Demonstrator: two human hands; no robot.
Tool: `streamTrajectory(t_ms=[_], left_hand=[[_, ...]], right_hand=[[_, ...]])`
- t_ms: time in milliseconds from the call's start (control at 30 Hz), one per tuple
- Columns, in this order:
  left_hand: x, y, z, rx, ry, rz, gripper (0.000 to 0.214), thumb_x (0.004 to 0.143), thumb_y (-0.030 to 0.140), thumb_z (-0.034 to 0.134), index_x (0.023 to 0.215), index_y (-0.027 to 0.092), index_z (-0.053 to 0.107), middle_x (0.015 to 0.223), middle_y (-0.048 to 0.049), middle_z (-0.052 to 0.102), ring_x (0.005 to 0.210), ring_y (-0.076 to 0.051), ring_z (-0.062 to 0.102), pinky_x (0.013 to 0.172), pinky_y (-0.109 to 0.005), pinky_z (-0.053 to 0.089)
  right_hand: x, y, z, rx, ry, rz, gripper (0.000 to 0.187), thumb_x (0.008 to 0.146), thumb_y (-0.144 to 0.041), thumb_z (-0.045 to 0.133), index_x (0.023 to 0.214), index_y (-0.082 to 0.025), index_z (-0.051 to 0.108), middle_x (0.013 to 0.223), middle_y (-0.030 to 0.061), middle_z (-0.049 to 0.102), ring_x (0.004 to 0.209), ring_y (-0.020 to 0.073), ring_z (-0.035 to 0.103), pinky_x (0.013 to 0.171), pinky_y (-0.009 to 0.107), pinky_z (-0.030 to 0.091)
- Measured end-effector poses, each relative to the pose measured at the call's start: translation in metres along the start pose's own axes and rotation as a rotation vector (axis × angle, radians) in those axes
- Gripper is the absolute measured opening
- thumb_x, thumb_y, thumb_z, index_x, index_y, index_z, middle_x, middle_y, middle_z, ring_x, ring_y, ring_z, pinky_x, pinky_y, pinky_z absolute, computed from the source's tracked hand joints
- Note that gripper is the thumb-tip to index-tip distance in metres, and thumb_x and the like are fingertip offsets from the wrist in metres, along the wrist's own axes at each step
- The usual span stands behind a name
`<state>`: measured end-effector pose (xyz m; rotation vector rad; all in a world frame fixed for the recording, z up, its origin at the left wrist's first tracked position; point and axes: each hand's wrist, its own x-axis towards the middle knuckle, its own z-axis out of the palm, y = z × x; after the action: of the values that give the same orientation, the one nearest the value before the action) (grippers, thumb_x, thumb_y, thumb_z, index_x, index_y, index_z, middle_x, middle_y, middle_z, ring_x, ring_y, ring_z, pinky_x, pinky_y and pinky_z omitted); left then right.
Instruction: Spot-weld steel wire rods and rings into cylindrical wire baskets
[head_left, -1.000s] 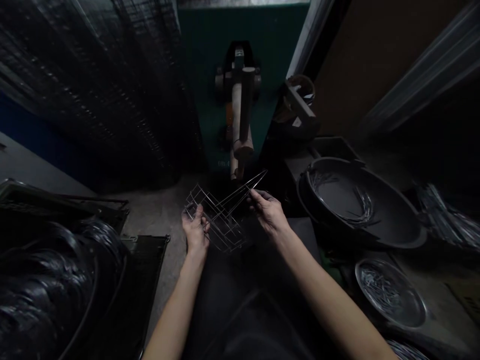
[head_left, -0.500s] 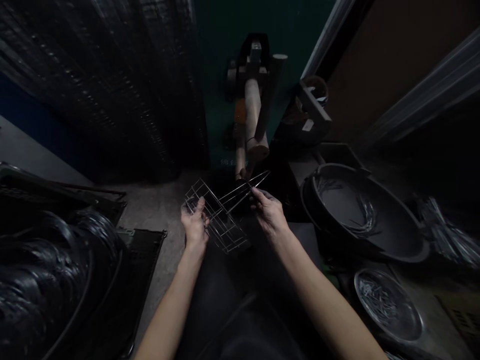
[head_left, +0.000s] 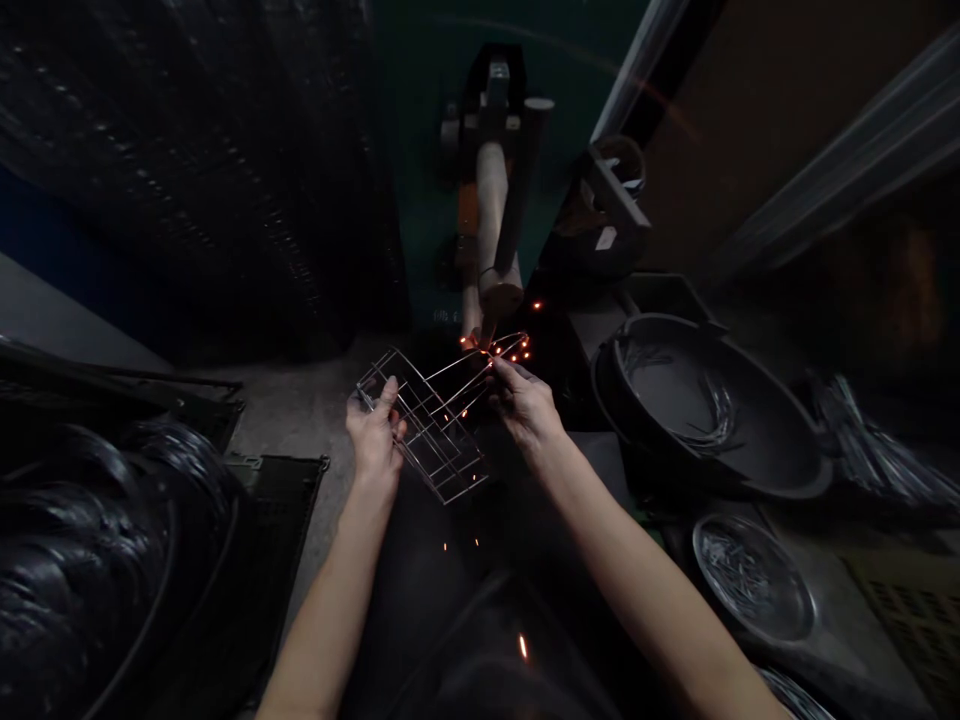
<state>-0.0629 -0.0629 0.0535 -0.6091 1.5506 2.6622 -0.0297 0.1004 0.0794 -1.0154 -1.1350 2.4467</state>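
Left hand: your left hand is closed around the near-left end of the rectangular steel-wire basket frame, thumb raised against the wires.

Right hand: your right hand is closed in a pinch on the thin straight steel rods, fingers curled under them.

Frame position: it sits in front of you, between your hands, its long axis running diagonally from upper left to lower right in your view. The rods cross it, pointing up and right.

Nearest hand: your right hand is nearer the pale cylindrical electrode arm of the teal spot-welding machine, whose lower end is just above the rod tips.

Contact: orange sparks scatter where the rods meet the electrode's end.

Around you: a wide round black basin on the right, coiled black wire on the left.
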Motion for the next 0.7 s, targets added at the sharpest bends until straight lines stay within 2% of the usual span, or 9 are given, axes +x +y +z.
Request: streamTrajectory(t_ms=[100,267,433,600,700], left_hand=[[0.002,0.001,0.001,-0.013,-0.012,-0.001,0.059,0.046,0.034,0.090,0.083,0.020,0.045,0.061,0.0117,0.040,0.036,0.001,0.031,0.031,-0.014,0.020],[0.011,0.001,0.003,-0.019,-0.015,0.019,0.059,0.046,0.034,0.089,0.084,0.019,0.047,0.063,0.0104,0.043,0.037,0.001,0.032,0.031,-0.014,0.020],[0.021,0.002,0.003,-0.021,-0.002,0.026,0.059,0.045,0.035,0.089,0.084,0.019,0.048,0.060,0.0111,0.043,0.035,0.000,0.031,0.030,-0.014,0.019],[0.028,0.007,0.003,0.020,0.000,0.023,0.056,0.049,0.033,0.088,0.089,0.019,0.051,0.062,0.0098,0.047,0.036,0.000,0.033,0.030,-0.014,0.019],[0.024,0.009,0.002,0.034,-0.011,0.046,0.054,0.052,0.034,0.087,0.089,0.020,0.050,0.062,0.0103,0.045,0.036,0.000,0.033,0.031,-0.014,0.020]], right_hand=[[-0.004,-0.002,-0.009,0.018,-0.009,-0.021,0.019,0.065,-0.025,0.081,0.074,-0.014,0.068,0.068,-0.0005,0.066,0.054,0.0059,0.057,0.041,0.014,0.040],[-0.013,-0.007,-0.024,0.013,0.016,-0.042,0.029,0.056,-0.027,0.087,0.074,-0.014,0.069,0.068,-0.0008,0.067,0.056,0.0065,0.059,0.043,0.015,0.042],[-0.025,-0.012,-0.023,-0.010,0.002,-0.023,0.032,0.052,-0.028,0.088,0.074,-0.014,0.069,0.067,-0.0013,0.066,0.056,0.0058,0.058,0.042,0.014,0.039],[-0.035,-0.008,-0.020,-0.100,-0.110,-0.062,0.038,0.050,-0.037,0.088,0.075,-0.015,0.070,0.068,-0.0008,0.065,0.057,0.0066,0.057,0.044,0.015,0.038],[-0.045,-0.002,-0.015,-0.303,-0.248,-0.155,0.035,0.061,-0.043,0.081,0.081,-0.016,0.072,0.074,0.0016,0.068,0.062,0.0102,0.060,0.048,0.019,0.042]])
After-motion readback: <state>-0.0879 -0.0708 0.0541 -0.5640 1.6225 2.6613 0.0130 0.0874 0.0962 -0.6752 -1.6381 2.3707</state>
